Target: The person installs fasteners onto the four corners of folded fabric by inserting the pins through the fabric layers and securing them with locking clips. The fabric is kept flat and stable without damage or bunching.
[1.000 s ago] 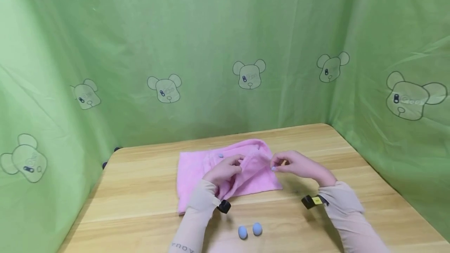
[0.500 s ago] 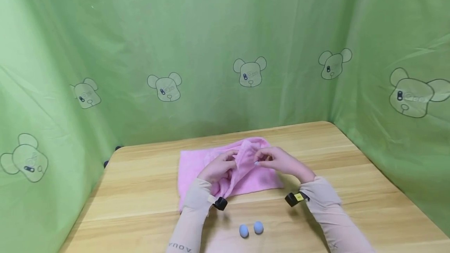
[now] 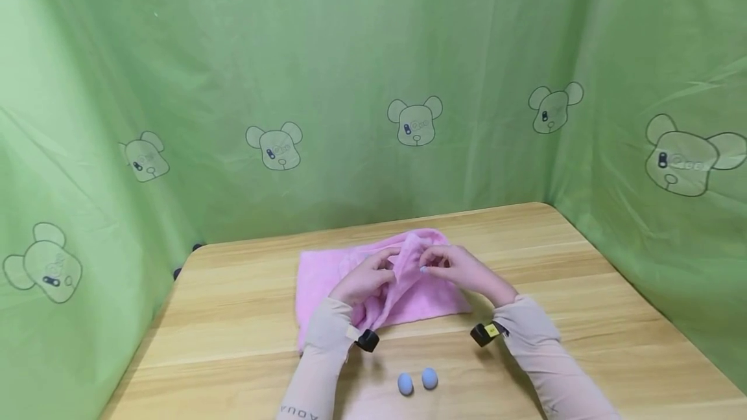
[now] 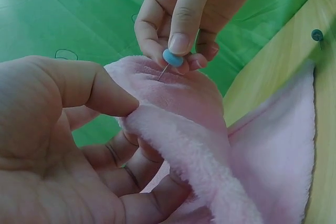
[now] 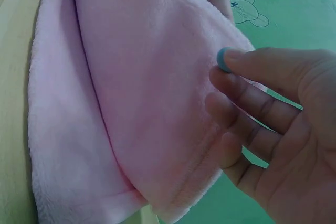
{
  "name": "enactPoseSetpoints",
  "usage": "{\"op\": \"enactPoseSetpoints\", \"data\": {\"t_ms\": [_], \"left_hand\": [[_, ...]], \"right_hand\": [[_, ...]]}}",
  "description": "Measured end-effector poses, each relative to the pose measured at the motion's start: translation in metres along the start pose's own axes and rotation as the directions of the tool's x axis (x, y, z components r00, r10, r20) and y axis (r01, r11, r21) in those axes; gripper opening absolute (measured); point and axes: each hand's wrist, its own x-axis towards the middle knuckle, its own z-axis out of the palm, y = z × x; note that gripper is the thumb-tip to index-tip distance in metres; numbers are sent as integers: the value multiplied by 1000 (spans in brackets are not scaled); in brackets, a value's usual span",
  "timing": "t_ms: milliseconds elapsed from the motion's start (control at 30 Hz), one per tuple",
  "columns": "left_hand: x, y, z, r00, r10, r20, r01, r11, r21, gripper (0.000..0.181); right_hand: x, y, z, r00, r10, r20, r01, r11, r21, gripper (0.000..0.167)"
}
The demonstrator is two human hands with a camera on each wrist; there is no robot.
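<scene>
A pink fluffy cloth (image 3: pixel 318 277) lies on the table, part of it lifted into a fold. My left hand (image 3: pixel 363 279) pinches the edge of that fold between thumb and fingers. Close to its right, my right hand (image 3: pixel 461 269) holds a pin (image 4: pixel 172 57) by its round blue head, between thumb and index finger. In the left wrist view the pin's thin metal shaft slants down to the cloth's surface; whether the point has gone in I cannot tell. The right wrist view shows only the blue head, with the shaft hidden.
Two more blue-headed pins, one on the left (image 3: pixel 405 384) and one on the right (image 3: pixel 429 378), sit near the front of the wooden table (image 3: pixel 233 316). A green curtain (image 3: pixel 344 50) with bear prints hangs around the back and sides.
My right hand has moved left with the pin, from beside the cloth to the lifted fold. My left hand has raised the fold slightly. Over the last half second both are nearly still.
</scene>
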Motion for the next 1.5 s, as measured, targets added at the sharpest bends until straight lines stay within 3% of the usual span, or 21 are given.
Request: {"op": "enactPoseSetpoints", "data": {"t_ms": [433, 633, 767, 967, 1167, 1333, 1500], "left_hand": [[-5, 7, 5, 997, 64, 46, -69, 990, 120, 72], [-6, 7, 8, 996, 62, 57, -68, 992, 110, 70], [-9, 10, 11, 995, 74, 71, -83, 989, 125, 67], [-12, 13, 16, 987, 54, 152, -61, 997, 43, 68], [-14, 14, 18, 989, 31, 144, -37, 999, 35, 70], [-15, 18, 18, 994, 43, 102, -57, 987, 147, 72], [-16, 23, 19, 996, 67, 67, -84, 947, 311, 70]], "right_hand": [[4, -2, 13, 988, -16, -155, 12, 999, -30, 9], [5, -2, 19, 976, 1, -217, -10, 999, -39, 12], [5, 0, 23, 963, -1, -271, -8, 999, -32, 25], [6, 2, 26, 953, -13, -302, 7, 1000, -19, 62], [8, 4, 28, 946, -44, -322, 34, 999, -38, 55], [7, 4, 27, 931, -95, -351, 74, 995, -73, 51], [6, 4, 26, 946, -114, -302, 100, 993, -63, 47]]}}
